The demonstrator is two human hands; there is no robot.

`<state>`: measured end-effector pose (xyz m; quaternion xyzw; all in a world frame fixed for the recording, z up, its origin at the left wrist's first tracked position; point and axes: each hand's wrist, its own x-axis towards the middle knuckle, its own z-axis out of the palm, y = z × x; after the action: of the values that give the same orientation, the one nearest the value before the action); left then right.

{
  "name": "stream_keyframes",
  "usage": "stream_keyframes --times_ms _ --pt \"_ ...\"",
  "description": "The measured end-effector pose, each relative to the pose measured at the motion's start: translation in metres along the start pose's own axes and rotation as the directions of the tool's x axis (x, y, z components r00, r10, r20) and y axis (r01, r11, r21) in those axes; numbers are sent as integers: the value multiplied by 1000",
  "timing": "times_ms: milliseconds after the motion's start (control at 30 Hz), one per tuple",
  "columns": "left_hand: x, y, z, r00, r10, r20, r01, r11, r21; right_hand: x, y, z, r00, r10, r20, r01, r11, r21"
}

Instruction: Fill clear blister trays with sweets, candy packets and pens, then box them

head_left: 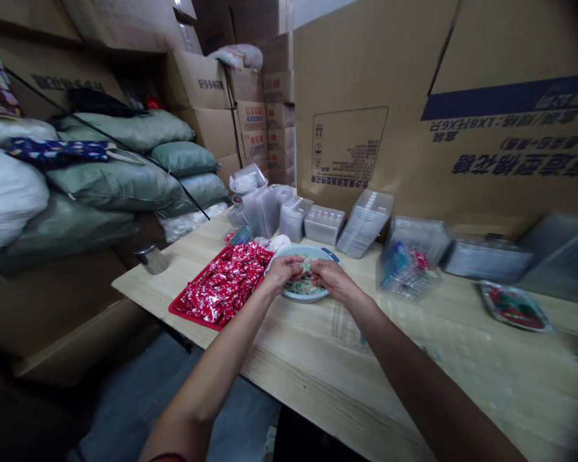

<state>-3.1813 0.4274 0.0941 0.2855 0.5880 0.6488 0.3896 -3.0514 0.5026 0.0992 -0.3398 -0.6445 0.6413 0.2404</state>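
Note:
My left hand (282,273) and my right hand (330,280) meet over a pale blue plastic bowl (304,297), and their fingertips pinch a small pale green wrapped packet (304,264). The bowl holds a heap of similar small wrapped pieces, partly hidden by my hands. Just left of the bowl, a red plastic tray (192,280) is piled with red-and-white shiny sachets (224,283). Both rest on a light wooden table (318,359).
Stacks of clear plastic trays (325,224) line the table's far side, beside a clear bag of mixed items (407,269). A metal cup (151,258) stands at the left edge. Large cardboard cartons (443,109) and stuffed sacks (115,183) rise behind.

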Motion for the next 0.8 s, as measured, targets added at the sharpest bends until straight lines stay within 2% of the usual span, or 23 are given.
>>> stream_keyframes --times_ms 133,300,400,433,500,567,600,633,667,733,800 --pt "-4 -2 6 997 -76 -15 75 994 -85 2 3 1 999 -23 -28 21 998 -56" --pt "-9 0 12 994 -105 18 107 983 -149 6 6 4 995 -62 -79 49 987 -156" --pt "-9 3 10 993 -113 24 116 977 -177 1 5 1 983 -168 -79 146 962 -232" --pt "-9 4 8 993 -114 22 116 975 -188 -2 6 0 967 -245 -65 215 928 -304" --pt "-8 4 6 992 -119 28 123 970 -210 -7 6 -2 918 -397 4 349 800 -488" --pt "-6 3 5 991 -130 44 137 966 -221 -10 8 -5 879 -468 93 415 653 -634" --pt "-6 3 4 990 -135 52 143 964 -223 -10 9 -6 875 -470 117 422 619 -662" --pt "-5 2 3 989 -141 56 150 963 -226 -9 10 -7 877 -466 116 417 619 -666" --pt "-5 1 3 987 -147 58 156 960 -231 -8 12 -8 889 -449 90 397 659 -639" --pt "-4 -1 2 985 -158 66 169 954 -246 -3 15 -9 926 -376 9 326 792 -516" --pt "-3 -2 2 984 -158 78 174 950 -261 2 18 -9 956 -291 -28 259 887 -382"
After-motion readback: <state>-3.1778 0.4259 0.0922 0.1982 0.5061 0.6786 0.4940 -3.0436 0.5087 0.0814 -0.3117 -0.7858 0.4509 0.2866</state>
